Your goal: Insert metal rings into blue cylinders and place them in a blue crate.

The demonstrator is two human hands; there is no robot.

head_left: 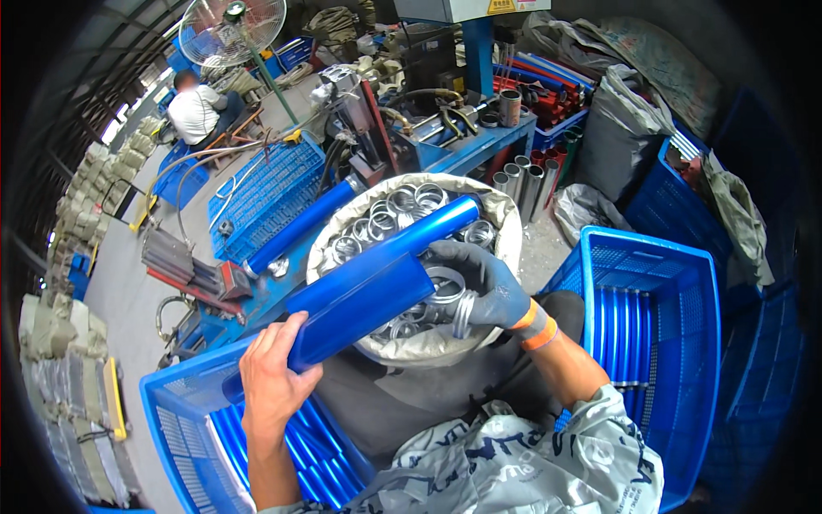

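Note:
My bare left hand (278, 368) is closed around the lower left end of shiny blue metal tubes (368, 295), apparently two side by side, held slantwise over an open white sack (507, 248). My right hand (484, 287), in a grey glove with an orange cuff, curls around silvery metal rings (465, 313) close to the tubes' right ends. Whether its fingertips also touch a tube I cannot tell. Beneath the tubes the sack is full of loose metal rings (381, 224), partly covered by them.
Blue tubes lie in a blue crate (158, 403) at my left and another (702, 343) at my right. Beyond the sack stands a blue bench (462, 154) with clamping machinery and a blue tube (308, 218). A person (197, 111) sits near a fan (233, 34) at the far left.

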